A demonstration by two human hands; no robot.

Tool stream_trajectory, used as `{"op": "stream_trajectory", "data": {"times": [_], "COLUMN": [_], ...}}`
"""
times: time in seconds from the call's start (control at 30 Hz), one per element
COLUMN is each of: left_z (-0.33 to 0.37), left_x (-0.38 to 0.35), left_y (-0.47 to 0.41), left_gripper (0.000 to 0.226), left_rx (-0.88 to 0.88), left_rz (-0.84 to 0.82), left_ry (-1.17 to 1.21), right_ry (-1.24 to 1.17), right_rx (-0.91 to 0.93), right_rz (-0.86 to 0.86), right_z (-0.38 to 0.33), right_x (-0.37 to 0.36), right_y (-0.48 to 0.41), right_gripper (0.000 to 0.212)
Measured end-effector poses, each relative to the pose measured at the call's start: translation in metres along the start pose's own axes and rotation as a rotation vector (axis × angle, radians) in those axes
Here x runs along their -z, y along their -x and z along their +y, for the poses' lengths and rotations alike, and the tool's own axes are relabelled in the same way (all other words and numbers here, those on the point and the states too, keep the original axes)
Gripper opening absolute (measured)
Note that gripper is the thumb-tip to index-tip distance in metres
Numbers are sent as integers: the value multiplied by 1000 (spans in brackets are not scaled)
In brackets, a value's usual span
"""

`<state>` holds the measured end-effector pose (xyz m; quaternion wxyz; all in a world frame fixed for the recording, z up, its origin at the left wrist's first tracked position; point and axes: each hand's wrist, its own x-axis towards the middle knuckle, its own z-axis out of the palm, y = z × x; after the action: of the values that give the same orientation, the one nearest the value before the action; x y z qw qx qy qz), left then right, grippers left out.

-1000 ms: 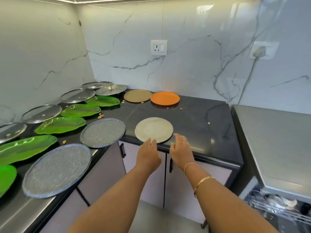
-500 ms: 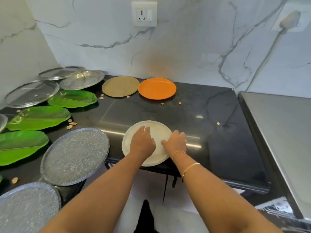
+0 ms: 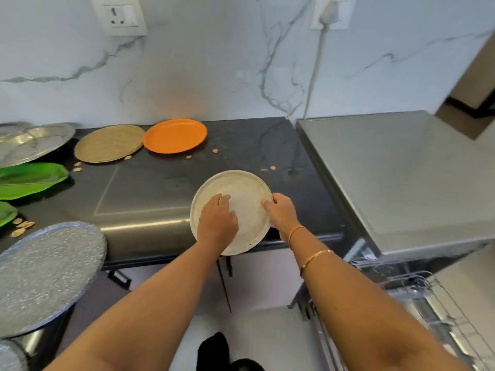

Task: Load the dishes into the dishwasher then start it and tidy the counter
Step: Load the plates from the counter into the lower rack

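A pale round plate [image 3: 241, 187] is pressed under the flat left hand [image 3: 217, 220] and pinched at its rim by the right hand [image 3: 281, 212]; it overhangs the worktop [image 3: 150, 194] edge, likely for easier lifting.

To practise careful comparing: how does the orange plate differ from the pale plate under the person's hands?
The orange plate is orange; the pale plate is off-white. The orange plate lies untouched at the back; the pale plate overhangs the counter edge, left hand on it, right hand gripping its rim. Both are round.
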<state>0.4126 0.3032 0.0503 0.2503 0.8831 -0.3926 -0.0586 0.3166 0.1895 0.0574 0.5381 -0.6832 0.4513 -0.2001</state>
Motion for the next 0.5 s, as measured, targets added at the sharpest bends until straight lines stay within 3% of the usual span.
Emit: {"op": "stream_trajectory", "data": {"times": [0.27, 0.5], "left_z": [139, 235], "left_x": [-91, -177], "left_y": [126, 240], "left_gripper": [53, 58], "left_rx": [-104, -188], "left_rz": [-88, -471], "left_ry": [-19, -71], "right_ry": [-11, 124], "right_rx": [51, -117], "right_rz": [197, 269], "right_z": [95, 199], "right_x": [185, 315], "right_y": [109, 192], "right_gripper": [16, 19]}}
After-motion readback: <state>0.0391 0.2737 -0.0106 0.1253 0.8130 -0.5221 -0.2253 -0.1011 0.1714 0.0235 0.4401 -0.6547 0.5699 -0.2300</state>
